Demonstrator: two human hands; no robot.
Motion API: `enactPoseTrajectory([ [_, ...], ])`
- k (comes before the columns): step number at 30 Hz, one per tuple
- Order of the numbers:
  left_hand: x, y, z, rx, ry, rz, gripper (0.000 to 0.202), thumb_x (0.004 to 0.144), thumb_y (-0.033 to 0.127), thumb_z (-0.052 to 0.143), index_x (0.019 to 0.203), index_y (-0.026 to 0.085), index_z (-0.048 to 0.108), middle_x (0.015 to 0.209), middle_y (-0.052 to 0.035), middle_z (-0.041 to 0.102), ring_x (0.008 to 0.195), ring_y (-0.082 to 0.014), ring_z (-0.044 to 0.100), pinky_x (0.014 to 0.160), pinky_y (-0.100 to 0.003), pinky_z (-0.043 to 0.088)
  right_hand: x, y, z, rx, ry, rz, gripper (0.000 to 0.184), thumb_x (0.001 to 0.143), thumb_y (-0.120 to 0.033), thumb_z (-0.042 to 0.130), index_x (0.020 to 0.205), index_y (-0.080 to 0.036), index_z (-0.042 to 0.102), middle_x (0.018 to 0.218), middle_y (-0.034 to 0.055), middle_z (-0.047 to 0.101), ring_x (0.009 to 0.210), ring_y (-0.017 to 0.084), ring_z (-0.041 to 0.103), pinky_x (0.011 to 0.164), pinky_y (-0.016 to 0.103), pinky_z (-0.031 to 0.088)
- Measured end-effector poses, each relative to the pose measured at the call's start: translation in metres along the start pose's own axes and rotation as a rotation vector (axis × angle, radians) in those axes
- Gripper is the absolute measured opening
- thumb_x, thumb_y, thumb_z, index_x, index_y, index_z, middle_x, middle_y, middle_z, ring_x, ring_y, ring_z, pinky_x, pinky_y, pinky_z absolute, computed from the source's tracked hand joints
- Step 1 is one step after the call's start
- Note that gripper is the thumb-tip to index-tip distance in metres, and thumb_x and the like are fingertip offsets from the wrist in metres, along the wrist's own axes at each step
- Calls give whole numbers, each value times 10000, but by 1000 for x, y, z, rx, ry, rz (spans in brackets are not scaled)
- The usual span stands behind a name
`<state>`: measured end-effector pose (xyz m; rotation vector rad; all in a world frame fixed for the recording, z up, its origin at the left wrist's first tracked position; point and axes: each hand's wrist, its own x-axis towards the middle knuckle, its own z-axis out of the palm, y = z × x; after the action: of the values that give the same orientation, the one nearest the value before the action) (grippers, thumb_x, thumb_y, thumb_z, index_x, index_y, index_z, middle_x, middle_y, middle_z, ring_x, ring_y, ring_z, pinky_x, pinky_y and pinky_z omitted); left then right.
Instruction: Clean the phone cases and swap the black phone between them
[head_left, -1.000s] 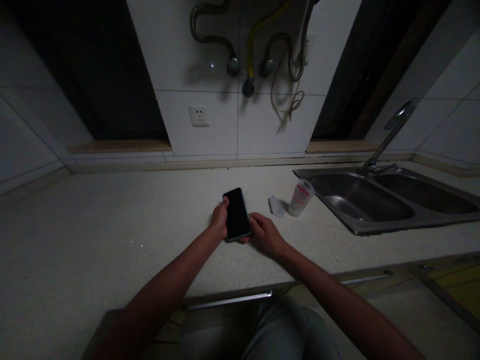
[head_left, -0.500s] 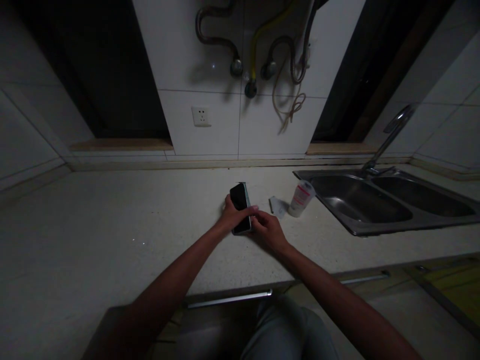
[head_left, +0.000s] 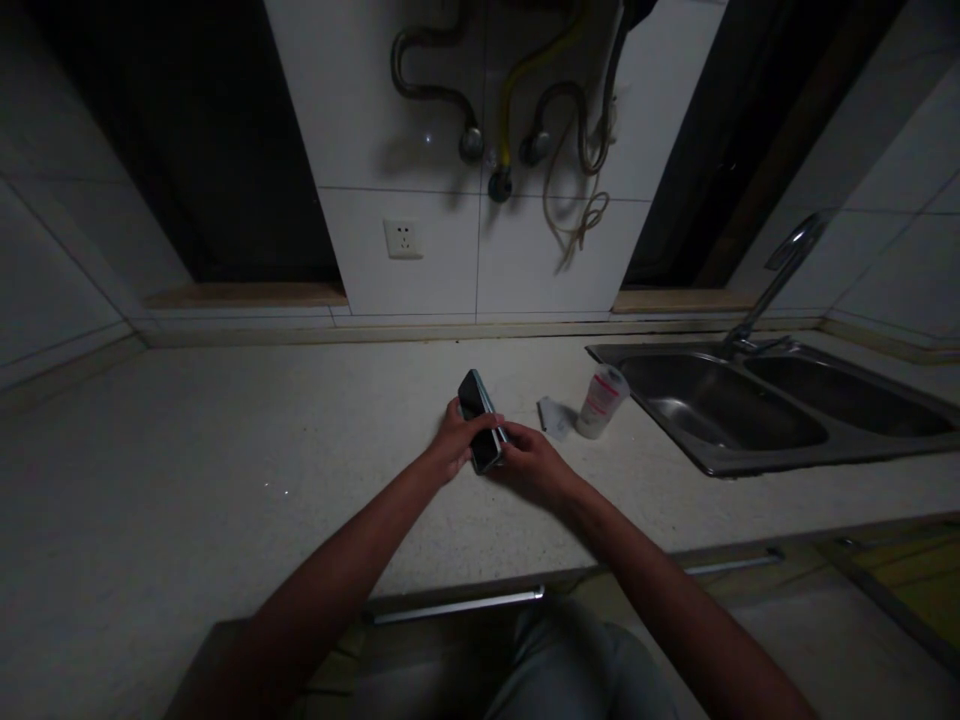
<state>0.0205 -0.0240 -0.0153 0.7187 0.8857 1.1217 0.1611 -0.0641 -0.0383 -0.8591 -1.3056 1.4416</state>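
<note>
A dark smartphone [head_left: 475, 401] with a pale green edge is tipped up on its side above the speckled countertop [head_left: 225, 450]. My left hand [head_left: 454, 442] wraps its fingers around the phone from the left, thumb across the screen side. My right hand [head_left: 531, 462] pinches the phone's lower right edge. Both hands are closed on it, just above the counter's middle.
A small white cup with a red label [head_left: 600, 399] and a scrap of paper [head_left: 556, 415] lie right of the hands. A steel double sink [head_left: 757, 410] with a faucet [head_left: 780, 270] sits at right. Pipes and a socket [head_left: 403, 239] are on the wall behind.
The phone lay screen-up in both hands a second ago; it has since been turned onto its edge, with my left thumb coming over it and my right fingers closing on its lower edge.
</note>
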Motion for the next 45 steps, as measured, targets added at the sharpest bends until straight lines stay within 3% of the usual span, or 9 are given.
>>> enactPoseTrajectory([
  [4,3,2,-3,-29,-61,17,532,556,157,836,960,209,494,750,13,639,639,-167,639,600,-309,559,2,1,5,-188,24,-107,390,752,-386,675,1075,-168,661,860,25,670,734,161,583,691,279,506],
  [9,4,6,-4,-144,-83,-66,395,594,154,808,867,192,526,682,18,611,581,-144,607,581,-290,547,7,1,5,-384,61,-216,521,765,-316,639,1270,-189,621,1104,53,699,949,210,615,902,351,487],
  [15,2,7,-2,-228,-72,-179,194,712,195,737,833,161,590,683,-26,632,609,-161,624,637,-304,555,10,-4,1,-336,-27,-259,592,764,-280,635,1351,-213,596,1226,46,680,1085,230,625,977,361,474],
  [20,2,9,-3,-223,-80,-219,117,755,195,700,791,156,596,676,-39,638,610,-173,631,654,-328,565,8,-7,1,-322,-61,-244,608,781,-281,640,1380,-197,581,1220,46,688,1057,229,638,975,375,480],
  [23,4,13,-7,-167,-157,-261,111,740,170,700,785,144,602,710,-63,659,626,-185,642,685,-366,576,4,-9,-2,-417,-38,-282,592,789,-257,620,1378,-207,590,1247,45,686,1071,238,633,971,382,484],
  [27,5,15,-15,-129,-271,-214,204,658,60,716,809,144,608,798,-82,700,742,-216,684,814,-437,570,-4,-13,-7,-506,-40,-325,576,821,-230,537,1394,-226,582,1319,44,661,1079,249,643,897,371,525],
  [33,5,19,-24,7,-400,-278,201,606,-14,643,769,104,635,826,-138,727,803,-261,704,858,-476,554,-11,-19,-11,-601,-92,-378,547,839,-180,498,1373,-238,603,1250,30,707,1010,235,685,889,377,535],
  [39,6,26,-26,59,-378,-325,260,559,-79,543,724,96,642,758,-107,718,763,-226,695,859,-422,550,-15,-21,-9,-776,-84,-435,571,834,-169,515,1391,-274,580,1302,33,682,1077,259,695,967,434,521],
  [45,4,26,-29,125,-370,-432,454,487,-87,487,845,121,672,879,-99,740,864,-242,706,876,-394,534,-12,-20,-23,-834,-20,-498,529,796,-142,518,1291,-271,656,1313,51,673,1163,275,659,1019,466,503],
])
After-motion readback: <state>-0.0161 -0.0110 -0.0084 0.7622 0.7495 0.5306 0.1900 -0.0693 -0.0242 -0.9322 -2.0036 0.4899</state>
